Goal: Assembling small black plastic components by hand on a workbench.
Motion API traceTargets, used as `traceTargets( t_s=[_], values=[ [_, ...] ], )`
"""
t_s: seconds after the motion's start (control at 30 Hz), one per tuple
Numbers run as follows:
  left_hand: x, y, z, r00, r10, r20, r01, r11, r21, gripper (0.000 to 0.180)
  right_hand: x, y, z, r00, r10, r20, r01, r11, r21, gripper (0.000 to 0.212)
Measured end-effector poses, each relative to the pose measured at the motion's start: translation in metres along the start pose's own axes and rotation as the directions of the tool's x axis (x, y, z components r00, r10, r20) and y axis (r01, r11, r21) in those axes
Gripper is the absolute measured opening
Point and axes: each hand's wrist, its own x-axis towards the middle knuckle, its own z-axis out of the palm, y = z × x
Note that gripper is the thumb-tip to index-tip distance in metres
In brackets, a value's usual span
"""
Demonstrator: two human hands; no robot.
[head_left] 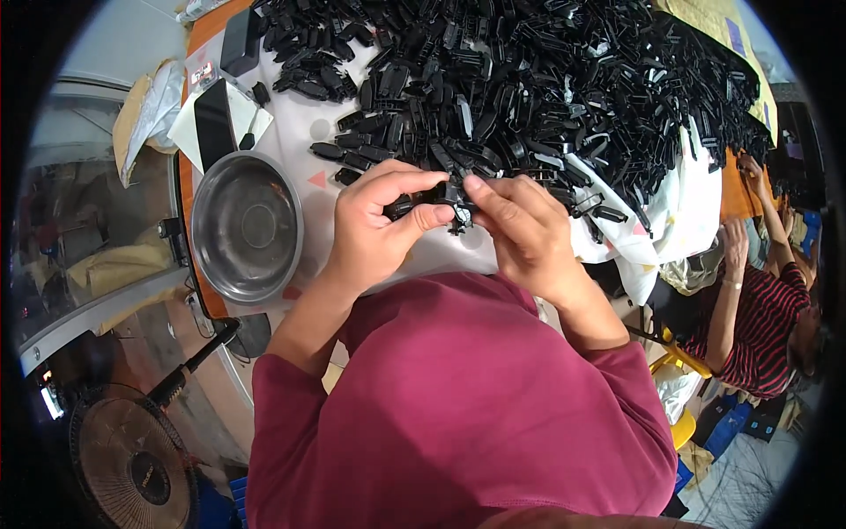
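Between my two hands, just above the table's near edge, is a small black plastic part [455, 196] with a lighter bit at its lower end. My left hand [374, 216] pinches it from the left with thumb and forefinger. From the right, my right hand [527, 225] grips it, thumb tip against its upper part and the fingers curled behind. The part's far side is hidden by my fingertips. Right beyond my hands spreads a big heap of similar black plastic parts [529, 97], with several loose ones lying at its near left edge.
A round metal bowl [260, 225] stands left of my hands. Behind it lie a dark phone [213, 123] and a black box [241, 42]. A floor fan [132, 458] stands at lower left. Another person in a striped shirt [756, 331] sits at the right with hands near the table.
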Motion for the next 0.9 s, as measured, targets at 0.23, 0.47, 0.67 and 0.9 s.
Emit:
traceTargets(
  t_s=[0.23,0.47,0.67,0.9],
  values=[
    [-0.005,-0.006,0.025,0.922,-0.384,-0.046,0.337,0.857,-0.389,0.028,-0.012,-0.005,0.019,0.982,0.082,-0.168,-0.081,0.997,0.011,0.045],
    [-0.012,-0.026,0.031,0.850,-0.526,0.031,0.397,0.601,-0.693,0.023,-0.022,-0.001,0.040,0.829,0.557,0.059,-0.506,0.700,0.504,0.032],
    [-0.018,-0.025,0.006,0.856,-0.510,-0.077,0.316,0.636,-0.704,0.027,0.007,-0.003,0.050,0.837,0.503,0.215,-0.524,0.624,0.579,0.028],
    [-0.028,-0.007,-0.050,0.816,-0.269,-0.512,0.420,0.884,0.206,0.020,0.044,0.039,0.044,0.975,0.171,0.144,-0.182,0.981,0.071,0.034]
  ],
)
